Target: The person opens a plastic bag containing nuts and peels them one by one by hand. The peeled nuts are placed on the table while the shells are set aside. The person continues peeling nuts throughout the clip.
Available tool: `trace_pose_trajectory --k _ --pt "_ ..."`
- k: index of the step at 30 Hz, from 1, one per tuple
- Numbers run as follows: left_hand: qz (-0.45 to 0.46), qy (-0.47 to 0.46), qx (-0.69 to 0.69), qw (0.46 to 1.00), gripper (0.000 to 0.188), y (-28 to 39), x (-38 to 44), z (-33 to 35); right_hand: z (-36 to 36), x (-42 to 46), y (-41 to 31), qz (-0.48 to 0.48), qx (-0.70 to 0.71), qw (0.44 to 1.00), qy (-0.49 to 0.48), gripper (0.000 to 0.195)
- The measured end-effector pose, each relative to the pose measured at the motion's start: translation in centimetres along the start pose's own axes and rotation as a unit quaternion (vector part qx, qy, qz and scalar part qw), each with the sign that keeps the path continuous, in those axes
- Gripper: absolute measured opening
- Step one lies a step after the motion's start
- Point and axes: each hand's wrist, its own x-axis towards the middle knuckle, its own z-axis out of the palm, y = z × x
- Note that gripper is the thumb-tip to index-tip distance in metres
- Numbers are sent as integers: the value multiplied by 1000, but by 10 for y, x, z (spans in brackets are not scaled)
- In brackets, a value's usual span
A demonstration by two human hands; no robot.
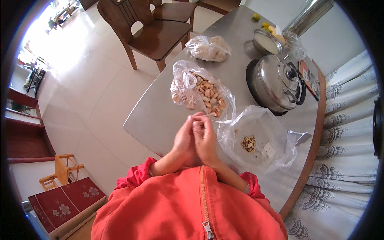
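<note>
My left hand [183, 141] and my right hand [206, 139] are pressed together at the near side of the metal table [153, 114], fingers curled over each other. Whether anything lies between them is hidden. Just beyond my fingertips, a clear plastic bag [184, 81] lies open with many garlic cloves [209, 93] in it. To the right of my hands, a second clear plastic bag [258, 120] is spread open, holding a small heap of brownish scraps [248, 144] and a white piece [269, 150].
A lidded metal pot [271, 82] stands at the right, with a bowl of whitish liquid [266, 43] behind it. A tied plastic bag [209, 49] lies farther back. Yellow-green fruit [256, 16] sits at the far end. Wooden chairs [159, 36] stand beyond the table's left edge.
</note>
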Motion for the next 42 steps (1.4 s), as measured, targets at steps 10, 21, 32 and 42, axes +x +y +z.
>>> trace_pose_trajectory --k 10,21,32,42 --pt "20 42 -22 999 27 35 0 -34 -2 36 3 -64 -39 997 1 17" --pt "-15 -11 0 1000 33 46 10 -42 -41 72 9 -6 -451 892 -30 25" --pt "85 39 183 979 36 47 9 -35 -47 79 30 -29 -451 889 -72 37" --pt "293 108 638 704 23 41 16 -47 -48 80 42 -55 -421 902 -84 36"
